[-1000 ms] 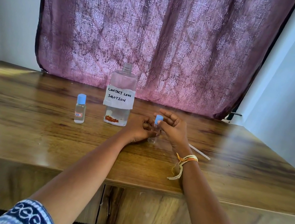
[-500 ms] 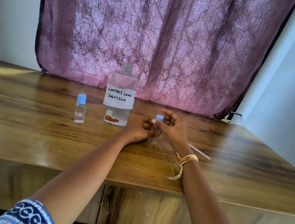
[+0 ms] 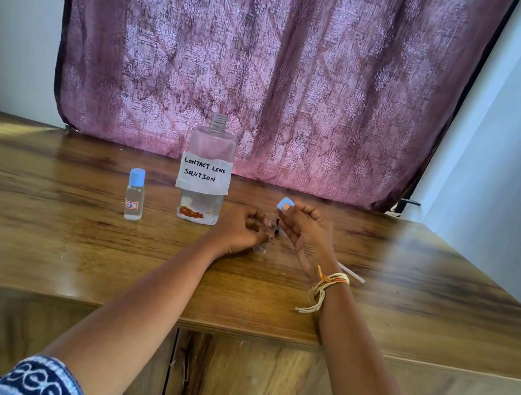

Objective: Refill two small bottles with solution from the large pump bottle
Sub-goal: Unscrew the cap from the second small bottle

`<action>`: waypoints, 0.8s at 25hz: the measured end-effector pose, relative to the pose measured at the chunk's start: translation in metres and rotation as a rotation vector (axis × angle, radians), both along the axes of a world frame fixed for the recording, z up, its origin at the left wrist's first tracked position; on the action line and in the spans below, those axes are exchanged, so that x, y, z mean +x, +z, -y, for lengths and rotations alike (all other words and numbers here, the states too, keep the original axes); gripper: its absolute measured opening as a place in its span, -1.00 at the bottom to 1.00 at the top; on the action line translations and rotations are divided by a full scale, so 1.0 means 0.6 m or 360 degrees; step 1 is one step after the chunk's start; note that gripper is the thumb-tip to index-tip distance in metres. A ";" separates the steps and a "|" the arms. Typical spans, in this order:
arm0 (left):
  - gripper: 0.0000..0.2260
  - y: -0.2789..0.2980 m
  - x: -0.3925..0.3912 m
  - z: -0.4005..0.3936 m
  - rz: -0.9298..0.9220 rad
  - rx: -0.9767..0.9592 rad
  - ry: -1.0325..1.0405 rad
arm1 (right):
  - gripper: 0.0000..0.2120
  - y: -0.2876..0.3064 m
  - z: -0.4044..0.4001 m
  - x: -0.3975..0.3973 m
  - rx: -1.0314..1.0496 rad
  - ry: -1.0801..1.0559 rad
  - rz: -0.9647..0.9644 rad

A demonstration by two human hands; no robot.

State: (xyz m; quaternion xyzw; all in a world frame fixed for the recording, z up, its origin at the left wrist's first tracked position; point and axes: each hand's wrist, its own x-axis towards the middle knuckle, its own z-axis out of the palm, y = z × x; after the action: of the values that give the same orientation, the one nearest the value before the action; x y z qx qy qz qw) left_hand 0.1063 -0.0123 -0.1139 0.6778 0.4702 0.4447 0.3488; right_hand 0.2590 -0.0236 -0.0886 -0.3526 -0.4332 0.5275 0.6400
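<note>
The large clear bottle (image 3: 207,170), labelled "CONTACT LENS SOLUTION", stands uncapped at the table's middle back with a little liquid in it. Left of it stands a small clear bottle (image 3: 135,195) with a blue cap on. My left hand (image 3: 244,229) grips a second small clear bottle (image 3: 266,229), upright on the table and mostly hidden by my fingers. Just above and to the right, my right hand (image 3: 306,233) pinches that bottle's blue cap (image 3: 284,204), lifted clear of the neck.
A thin white tube (image 3: 352,273) lies on the wooden table (image 3: 54,230) behind my right wrist. A purple patterned curtain (image 3: 276,61) hangs behind the table. White walls close in on both sides. The table's front edge lies under my forearms.
My right hand has lifted the blue cap off the small bottle and moved it up and to the right. My left hand keeps its hold on the bottle.
</note>
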 end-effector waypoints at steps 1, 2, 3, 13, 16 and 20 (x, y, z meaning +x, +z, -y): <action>-0.73 0.001 0.000 0.002 -0.0007 0.0016 0.0017 | -0.89 -0.002 -0.001 0.003 -0.0070 -0.0002 -0.0017; -0.75 0.003 0.000 0.005 -0.0011 0.0034 0.0031 | -0.91 -0.003 -0.002 0.004 -0.0124 -0.0003 -0.0010; -0.77 0.004 0.001 0.006 -0.0014 0.0044 0.0044 | -0.93 -0.003 -0.003 0.006 -0.0164 -0.0016 0.0020; -0.80 0.002 -0.002 0.006 -0.0143 0.0171 0.0219 | -0.79 -0.030 -0.016 0.016 0.0154 -0.0480 0.1659; -0.83 0.003 -0.002 0.008 -0.0178 0.0189 0.0258 | -0.65 -0.033 -0.018 0.015 0.0111 -0.0400 0.1728; -0.70 0.001 -0.006 0.010 -0.0221 0.0120 0.0249 | -0.62 -0.030 -0.010 0.020 -0.0029 -0.0321 0.1642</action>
State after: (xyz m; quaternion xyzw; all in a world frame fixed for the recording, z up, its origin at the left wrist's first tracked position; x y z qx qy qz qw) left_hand 0.1026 -0.0186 -0.1132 0.6809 0.5276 0.4400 0.2539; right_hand 0.2713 -0.0177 -0.1065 -0.6120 -0.6514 0.2250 0.3880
